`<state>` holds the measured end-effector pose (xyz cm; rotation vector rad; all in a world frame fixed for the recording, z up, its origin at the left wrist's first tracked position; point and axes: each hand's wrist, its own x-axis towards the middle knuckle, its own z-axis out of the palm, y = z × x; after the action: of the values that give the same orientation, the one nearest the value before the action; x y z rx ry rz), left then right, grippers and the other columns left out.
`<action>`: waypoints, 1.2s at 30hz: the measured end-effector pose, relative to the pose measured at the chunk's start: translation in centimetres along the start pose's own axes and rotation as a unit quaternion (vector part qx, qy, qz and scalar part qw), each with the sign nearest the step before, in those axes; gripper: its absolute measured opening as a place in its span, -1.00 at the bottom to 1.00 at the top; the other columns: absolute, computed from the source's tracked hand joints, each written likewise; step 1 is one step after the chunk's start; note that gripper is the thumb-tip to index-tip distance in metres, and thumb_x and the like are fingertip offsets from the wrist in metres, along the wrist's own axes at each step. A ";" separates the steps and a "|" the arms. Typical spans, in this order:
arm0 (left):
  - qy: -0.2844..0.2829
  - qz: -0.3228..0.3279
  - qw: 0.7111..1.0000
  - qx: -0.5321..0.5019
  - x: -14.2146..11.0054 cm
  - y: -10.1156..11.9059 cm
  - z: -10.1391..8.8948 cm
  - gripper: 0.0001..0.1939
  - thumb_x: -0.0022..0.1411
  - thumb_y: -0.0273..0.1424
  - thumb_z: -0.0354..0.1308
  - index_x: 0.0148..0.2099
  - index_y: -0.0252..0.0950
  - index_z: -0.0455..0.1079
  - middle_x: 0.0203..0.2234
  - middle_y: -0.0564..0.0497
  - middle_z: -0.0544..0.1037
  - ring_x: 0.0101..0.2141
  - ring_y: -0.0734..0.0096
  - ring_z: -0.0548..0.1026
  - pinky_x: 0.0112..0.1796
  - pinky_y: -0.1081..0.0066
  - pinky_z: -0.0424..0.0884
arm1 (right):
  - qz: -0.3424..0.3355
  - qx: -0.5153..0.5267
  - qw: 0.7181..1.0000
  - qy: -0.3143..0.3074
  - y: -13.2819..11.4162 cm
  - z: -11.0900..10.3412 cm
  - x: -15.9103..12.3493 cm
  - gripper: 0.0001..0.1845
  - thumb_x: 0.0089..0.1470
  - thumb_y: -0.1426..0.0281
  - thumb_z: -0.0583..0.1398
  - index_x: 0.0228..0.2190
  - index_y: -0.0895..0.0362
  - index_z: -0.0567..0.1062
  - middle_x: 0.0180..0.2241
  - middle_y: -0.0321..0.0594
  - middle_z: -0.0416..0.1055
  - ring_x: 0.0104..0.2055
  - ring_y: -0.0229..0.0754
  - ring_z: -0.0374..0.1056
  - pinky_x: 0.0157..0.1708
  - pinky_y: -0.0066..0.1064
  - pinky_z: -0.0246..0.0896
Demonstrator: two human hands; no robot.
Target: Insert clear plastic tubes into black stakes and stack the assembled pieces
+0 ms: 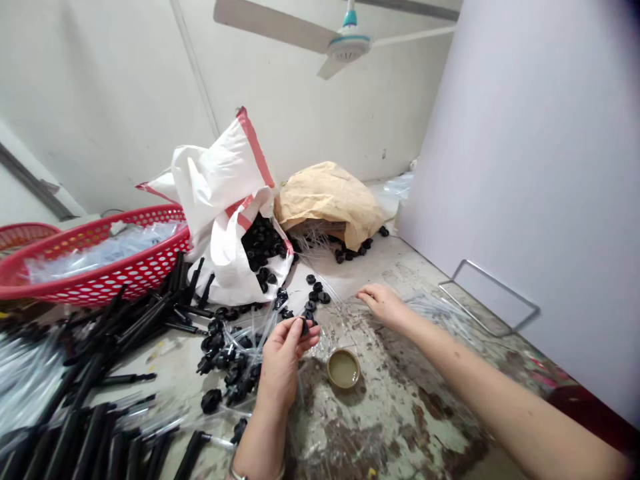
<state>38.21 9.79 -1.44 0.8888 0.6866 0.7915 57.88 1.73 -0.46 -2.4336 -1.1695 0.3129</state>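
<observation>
My left hand (283, 357) is closed, with a small round black plastic cap (304, 326) pinched between thumb and fingers. My right hand (383, 303) reaches out with its fingertips pressed together, close to some thin clear plastic tubes (336, 293); what it pinches, if anything, is too small to make out. A small round dish (343, 369) of clear liquid stands between and below the hands. Loose black caps (324, 297) lie just beyond my left hand. To its left is a heap of black caps with clear tubes attached (235, 363).
A white sack (215, 200) spills black caps, beside a brown paper bag (330, 193) of clear tubes. At left are a red basket (120, 267) of plastic bags and piled black pump-like tubes (95, 373). A wire frame (493, 300) leans by the pale panel (525, 167) at right.
</observation>
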 end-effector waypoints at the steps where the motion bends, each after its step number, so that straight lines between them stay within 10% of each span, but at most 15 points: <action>1: 0.008 0.007 1.000 0.000 0.1 0.1 -0.1 -0.67 -0.12 -0.27 0.34 -0.31 -0.37 0.43 -0.44 -0.04 0.55 -0.45 0.37 0.54 -0.46 0.48 0.42 | 0.012 -0.011 1.000 0.005 0.9 0.2 0.8 -0.81 0.11 0.40 0.08 -0.32 0.10 0.50 -0.21 -0.13 0.43 -0.09 -0.06 0.25 -0.17 -0.28 0.08; 9: -0.006 -0.022 1.000 -0.021 0.2 0.0 -0.6 -0.63 -0.11 -0.34 0.35 -0.21 -0.39 0.48 -0.47 0.00 0.50 -0.60 0.65 0.37 -0.66 0.68 0.17 | 0.021 -0.018 0.999 0.017 1.8 1.2 2.7 -0.87 0.05 0.47 0.11 -0.44 0.15 0.46 -0.27 -0.07 0.42 -0.11 -0.01 0.23 -0.18 -0.23 0.04; 18: -0.059 -0.074 0.988 -0.122 0.0 0.5 -0.9 -0.70 0.06 -0.46 0.22 -0.10 -0.40 0.44 -0.25 -0.18 0.56 -0.40 0.47 0.53 -0.41 0.57 0.44 | -0.185 0.088 0.973 -0.107 -1.6 -1.5 -3.8 -0.83 0.14 0.34 0.06 -0.32 0.05 0.45 -0.43 -0.33 0.46 -0.41 -0.26 0.31 -0.44 -0.46 0.07; 26: -0.073 -0.064 0.989 -0.109 -0.3 0.4 -0.5 -0.71 0.09 -0.50 0.20 -0.09 -0.36 0.44 -0.31 -0.10 0.58 -0.35 0.44 0.55 -0.29 0.52 0.47 | -0.369 -0.141 0.918 0.036 -2.2 -0.3 -7.1 -0.83 0.08 0.47 0.16 -0.50 0.08 0.50 -0.50 -0.32 0.41 -0.41 -0.29 0.25 -0.31 -0.32 -0.18; 36: -0.084 -0.068 0.990 -0.095 -0.4 0.2 -0.7 -0.65 0.02 -0.41 0.28 -0.09 -0.32 0.45 -0.40 -0.03 0.56 -0.46 0.58 0.49 -0.43 0.63 0.41 | -0.330 -0.114 0.936 0.047 -3.0 -1.3 -7.6 -0.84 0.10 0.50 0.12 -0.44 0.09 0.48 -0.42 -0.29 0.44 -0.37 -0.23 0.29 -0.26 -0.29 -0.10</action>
<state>37.40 9.86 -1.58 0.7191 0.5085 0.6395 51.59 -2.90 2.23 -2.0346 -1.9657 -0.1522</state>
